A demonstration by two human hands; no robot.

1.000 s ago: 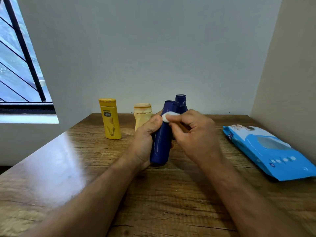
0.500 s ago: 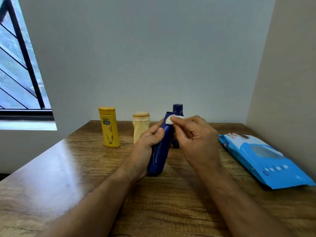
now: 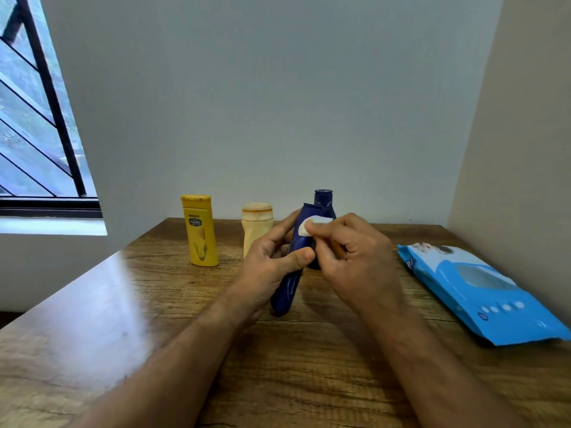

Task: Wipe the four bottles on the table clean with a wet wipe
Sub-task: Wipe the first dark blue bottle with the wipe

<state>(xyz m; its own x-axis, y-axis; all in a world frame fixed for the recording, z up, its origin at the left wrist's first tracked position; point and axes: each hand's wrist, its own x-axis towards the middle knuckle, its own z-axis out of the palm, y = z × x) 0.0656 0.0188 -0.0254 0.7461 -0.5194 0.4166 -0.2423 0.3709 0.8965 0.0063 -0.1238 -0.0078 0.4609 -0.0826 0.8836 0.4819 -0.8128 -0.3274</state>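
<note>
While the left hand [image 3: 272,267] grips the dark blue bottle [image 3: 293,273] tilted above the desk's [image 3: 309,381] middle and the right hand [image 3: 355,261] pinches the wet wipe [image 3: 309,227] near its cap, I think firm strokes all around would clean best.

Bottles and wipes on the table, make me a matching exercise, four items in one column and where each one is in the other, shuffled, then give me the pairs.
Column one:
1. yellow bottle
2. beige bottle
3. dark blue bottle
4. blue wet wipe pack

Column two:
A. lying flat at the right side of the table
B. tilted, gripped by the left hand
C. standing farthest left in the row
D. standing upright just right of the yellow one

Pairs: 1-C, 2-D, 3-B, 4-A
</note>
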